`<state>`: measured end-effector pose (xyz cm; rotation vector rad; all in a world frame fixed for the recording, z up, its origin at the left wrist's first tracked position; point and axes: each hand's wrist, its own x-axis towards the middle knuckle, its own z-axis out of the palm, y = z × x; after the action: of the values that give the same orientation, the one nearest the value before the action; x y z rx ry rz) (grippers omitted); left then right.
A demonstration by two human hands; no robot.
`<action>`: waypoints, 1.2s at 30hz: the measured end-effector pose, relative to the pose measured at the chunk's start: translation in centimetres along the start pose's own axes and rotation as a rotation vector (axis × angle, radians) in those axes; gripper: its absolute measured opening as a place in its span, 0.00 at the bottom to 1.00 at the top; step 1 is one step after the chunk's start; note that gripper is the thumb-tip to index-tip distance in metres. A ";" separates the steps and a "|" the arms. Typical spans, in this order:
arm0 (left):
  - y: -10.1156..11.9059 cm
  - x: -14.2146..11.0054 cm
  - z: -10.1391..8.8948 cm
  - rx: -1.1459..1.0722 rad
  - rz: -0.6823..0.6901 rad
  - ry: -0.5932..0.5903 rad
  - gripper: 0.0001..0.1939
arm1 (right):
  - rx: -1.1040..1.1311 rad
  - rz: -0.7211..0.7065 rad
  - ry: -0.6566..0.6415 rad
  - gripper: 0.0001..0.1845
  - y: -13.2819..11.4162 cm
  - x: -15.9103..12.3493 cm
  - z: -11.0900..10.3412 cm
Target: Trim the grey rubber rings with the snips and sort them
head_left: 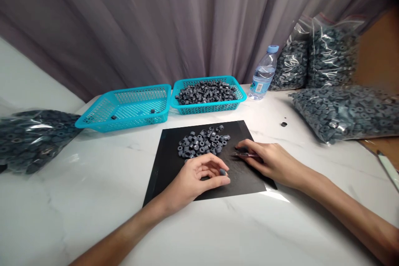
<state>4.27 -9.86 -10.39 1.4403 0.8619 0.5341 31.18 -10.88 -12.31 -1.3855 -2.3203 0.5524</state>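
Between the thumb and fingers of my left hand [199,174] is a small grey ring-shaped piece [222,172], held just above the black mat [249,176]. My right hand [268,160] is closed round a slim pointed tool [246,154], perhaps a craft knife or tweezers; its tip points left, toward the left hand, and the two are apart. Behind the left hand, a loose pile of short grey tube pieces [202,142] with holes through them lies on the mat. The far part of the tool is hidden in my right palm.
Two blue baskets stand behind the mat: the left basket [137,121] holds a few pieces, the right basket [205,109] many. A water bottle [263,75] and bulging bags [346,112] of pieces stand right; another bag [34,137] lies left. A dark piece [283,124] lies on the white table [109,199].
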 end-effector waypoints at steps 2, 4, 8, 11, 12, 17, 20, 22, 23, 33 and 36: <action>-0.1 0.1 0.0 -0.011 0.003 0.001 0.14 | -0.001 0.001 -0.002 0.11 0.0 0.0 0.0; -0.1 0.1 0.0 -0.017 0.005 0.002 0.14 | 0.000 0.006 -0.007 0.11 0.0 0.0 0.0; 0.0 0.2 0.1 -0.014 -0.006 0.008 0.13 | 0.010 0.012 -0.012 0.11 -0.1 0.1 0.0; 0.4 0.1 0.2 0.007 -0.021 0.021 0.12 | 0.016 0.015 -0.011 0.11 -0.1 0.1 0.0; 0.5 0.0 0.2 0.011 -0.028 0.024 0.12 | 0.018 0.016 -0.011 0.11 -0.1 0.2 0.0; 0.7 -0.1 0.3 0.012 -0.055 0.038 0.12 | 0.010 0.018 -0.014 0.11 0.1 0.1 0.1; 0.4 0.0 0.2 -0.036 -0.068 0.015 0.12 | 0.007 0.023 -0.015 0.11 0.1 0.1 0.1; 0.1 0.0 0.1 -0.084 -0.068 -0.013 0.13 | 0.012 0.025 -0.014 0.11 0.1 0.1 0.1; 0.0 0.1 0.1 -0.105 -0.063 -0.024 0.14 | 0.014 0.024 -0.014 0.11 0.1 0.1 0.1; 0.1 0.4 -0.2 -0.127 -0.060 -0.052 0.13 | 0.014 0.016 -0.006 0.12 0.2 0.2 0.1; 0.1 0.4 -0.1 -0.119 -0.048 -0.043 0.12 | 0.009 0.015 -0.001 0.12 0.2 0.2 0.2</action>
<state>4.47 -9.51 -10.40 1.3155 0.8150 0.5081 31.15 -10.63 -12.54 -1.4001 -2.3076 0.5673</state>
